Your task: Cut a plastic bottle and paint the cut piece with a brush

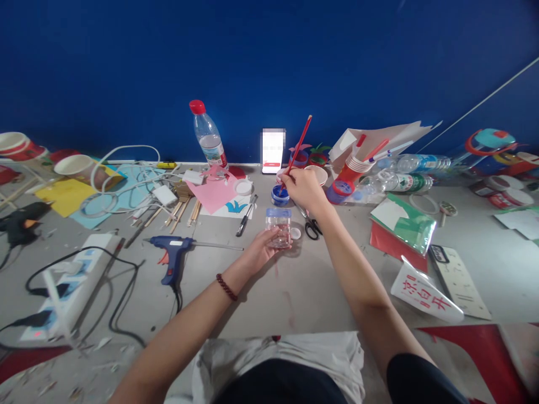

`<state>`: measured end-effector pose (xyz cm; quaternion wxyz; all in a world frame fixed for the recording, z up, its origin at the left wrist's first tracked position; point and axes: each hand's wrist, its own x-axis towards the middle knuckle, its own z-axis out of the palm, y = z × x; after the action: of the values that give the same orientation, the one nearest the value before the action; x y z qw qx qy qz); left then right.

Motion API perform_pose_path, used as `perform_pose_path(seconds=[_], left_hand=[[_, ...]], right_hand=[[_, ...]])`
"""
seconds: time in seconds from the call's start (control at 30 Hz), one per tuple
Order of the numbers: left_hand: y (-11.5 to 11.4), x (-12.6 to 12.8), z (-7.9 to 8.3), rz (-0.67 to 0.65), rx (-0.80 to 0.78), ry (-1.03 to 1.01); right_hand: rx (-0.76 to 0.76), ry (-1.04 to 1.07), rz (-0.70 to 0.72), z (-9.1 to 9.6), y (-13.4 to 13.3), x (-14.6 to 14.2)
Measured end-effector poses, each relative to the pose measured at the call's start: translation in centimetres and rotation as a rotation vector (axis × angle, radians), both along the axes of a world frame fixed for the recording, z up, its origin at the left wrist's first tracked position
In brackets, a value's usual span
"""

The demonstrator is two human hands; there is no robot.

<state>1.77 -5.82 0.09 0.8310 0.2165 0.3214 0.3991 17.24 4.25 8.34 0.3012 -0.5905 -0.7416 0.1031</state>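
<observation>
My right hand (304,189) is closed around a red-handled paintbrush (298,148), whose tip dips into a small pot of blue paint (279,196). The handle slants up and to the right. My left hand (261,250), with a dark red bead bracelet on the wrist, grips a small clear plastic container (278,227) that stands on the grey table just in front of the paint pot. A small white lid (296,233) lies beside the container.
Black scissors (310,225) lie right of the container. A blue glue gun (172,251) and cables lie to the left, near a power strip (63,292). At the back are a water bottle (207,136), a lit phone (273,150), pink paper (214,192), paper cups and bottles.
</observation>
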Motion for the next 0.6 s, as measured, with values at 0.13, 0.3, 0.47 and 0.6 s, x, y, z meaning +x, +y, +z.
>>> perform_pose_path(seconds=[0.13, 0.3, 0.47, 0.6], left_hand=[[-0.04, 0.00, -0.02, 0.005, -0.002, 0.008], [0.02, 0.09, -0.36, 0.000, 0.012, 0.008], [0.04, 0.10, -0.40, -0.002, 0.025, 0.002], [-0.03, 0.04, -0.25, -0.001, 0.017, 0.005]], right_hand=[[0.031, 0.010, -0.033, 0.36, -0.06, 0.37], [0.047, -0.005, -0.065, -0.18, 0.42, 0.85], [-0.010, -0.008, 0.007, -0.44, 0.44, 0.33], [-0.037, -0.005, 0.023, 0.45, -0.07, 0.08]])
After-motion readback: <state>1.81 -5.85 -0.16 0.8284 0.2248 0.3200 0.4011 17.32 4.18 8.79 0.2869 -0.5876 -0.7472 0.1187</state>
